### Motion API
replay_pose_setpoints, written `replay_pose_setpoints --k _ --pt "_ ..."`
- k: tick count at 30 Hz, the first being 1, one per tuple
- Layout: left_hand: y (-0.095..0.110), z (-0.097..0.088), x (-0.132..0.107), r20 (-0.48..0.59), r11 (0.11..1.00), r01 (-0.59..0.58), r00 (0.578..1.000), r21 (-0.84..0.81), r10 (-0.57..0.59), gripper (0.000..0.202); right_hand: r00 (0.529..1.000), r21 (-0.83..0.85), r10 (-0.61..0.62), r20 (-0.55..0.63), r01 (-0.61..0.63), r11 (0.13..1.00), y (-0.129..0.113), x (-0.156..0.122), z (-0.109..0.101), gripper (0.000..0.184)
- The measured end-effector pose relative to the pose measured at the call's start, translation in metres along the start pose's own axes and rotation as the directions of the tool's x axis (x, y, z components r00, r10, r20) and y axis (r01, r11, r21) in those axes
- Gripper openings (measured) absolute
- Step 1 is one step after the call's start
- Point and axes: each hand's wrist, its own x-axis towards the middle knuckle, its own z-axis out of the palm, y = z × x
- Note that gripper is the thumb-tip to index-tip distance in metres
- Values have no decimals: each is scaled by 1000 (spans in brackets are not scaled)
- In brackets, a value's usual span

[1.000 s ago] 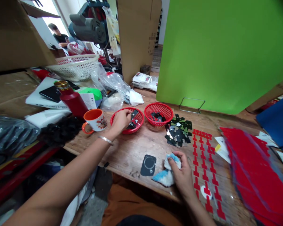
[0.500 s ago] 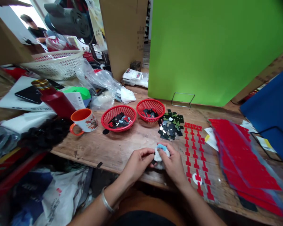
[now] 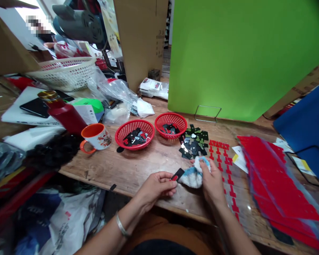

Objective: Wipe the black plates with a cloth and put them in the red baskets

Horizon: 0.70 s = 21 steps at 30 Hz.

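Note:
Between the thumb and fingers of my left hand (image 3: pixel 159 184) is a small flat black plate (image 3: pixel 179 174) with a red mark on it. My right hand (image 3: pixel 212 177) grips a white and blue fluffy cloth (image 3: pixel 192 178), whose lower part hangs toward the plate. Cloth and plate are close together; I cannot tell if they touch. Beyond my right hand lies a pile of small black and green plates (image 3: pixel 193 146). Rows of red T-shaped pieces (image 3: pixel 228 169) on a clear sheet lie to the right, partly covered by my right hand and forearm.
Two red baskets, one nearer (image 3: pixel 134 143) and one farther (image 3: pixel 171 136), hold similar small pieces. An orange and white mug (image 3: pixel 101 140) and a dark red bottle (image 3: pixel 65 115) stand left. Red sheets (image 3: pixel 276 177) lie right. A green board (image 3: pixel 223 53) rises behind; a person sits far back left.
My right hand has moved right with the cloth, away from my left hand. The black plate, mostly covered before, now shows in my left fingers.

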Motion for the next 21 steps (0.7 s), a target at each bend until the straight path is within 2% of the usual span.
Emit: replay_pose_setpoints --k 1,3,5,7,10,11,13,15,17,21 --pt "0 1 2 -52 996 -69 996 53 71 38 998 41 47 37 -49 998 -2 1 0 33" --pt "-1 3 7 -74 978 -167 981 124 177 39 977 2 110 183 -112 994 -7 0 4 39" --pt "-3 7 10 -58 960 -217 971 176 230 37 946 -130 122 302 -86 988 -11 -4 9 39" --pt "-6 9 13 -35 945 -229 969 232 243 32 932 -235 87 353 -2 972 -12 -7 13 28" --pt "-9 8 15 -11 934 -203 976 296 215 27 946 -318 6 324 103 943 -6 -5 16 22" --pt "-8 5 17 -2 926 -195 978 324 206 26 956 -326 -1 293 101 940 -3 -3 16 23" --pt "-2 -1 21 8 876 -216 972 431 236 22 982 -266 52 183 -1 964 4 4 15 24" --pt "14 -8 27 14 768 -286 940 573 340 18 985 -93 162 63 -156 983 6 11 14 27" --pt "42 -12 33 33 634 -369 879 680 476 18 970 62 242 11 -242 968 4 15 13 30" --pt "120 -8 42 161 457 -551 743 698 650 35 955 125 282 88 -292 948 -2 15 15 30"
